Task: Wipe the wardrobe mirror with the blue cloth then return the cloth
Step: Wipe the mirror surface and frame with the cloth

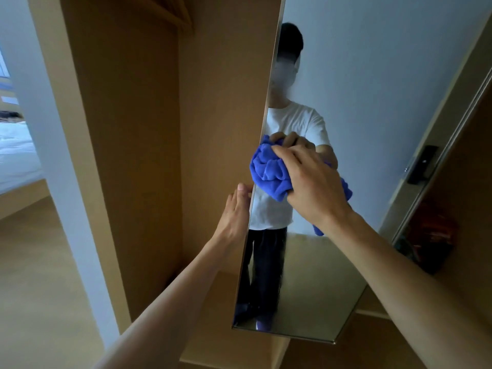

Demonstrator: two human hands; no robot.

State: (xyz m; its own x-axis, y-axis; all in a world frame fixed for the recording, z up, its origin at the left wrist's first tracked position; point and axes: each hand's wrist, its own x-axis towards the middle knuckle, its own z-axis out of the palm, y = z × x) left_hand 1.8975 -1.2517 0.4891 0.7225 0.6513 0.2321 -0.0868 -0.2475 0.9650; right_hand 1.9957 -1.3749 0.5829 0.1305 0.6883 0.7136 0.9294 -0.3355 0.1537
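The right hand (314, 179) reaches forward with the arm almost straight, back of the hand toward the camera. Its fingers are clenched round the blue cloth (271, 174), bunched into a wad and pressed against the mirror (319, 275). The wad sits just inside the mirror's left edge, about halfway up, with 1 loose end hanging below the wrist.

The left hand (233, 214) comes up from below with the forearm stretched out. It rests against the wooden back of the mirror panel, right at that same left edge and just below the cloth. Its fingers lie nearly straight, pointing upward along the edge; whether any hook round onto the glass cannot be told.

The mirror stands tilted in view. Its bottom edge and lower right corner are bare, and a wide stretch of glass lies free to the right of the cloth and below it. To the left of the panel the wardrobe (133, 129) stands open, a plain wooden recess. Further left is wooden floor (40, 262) and the corner of a bed (16, 155).
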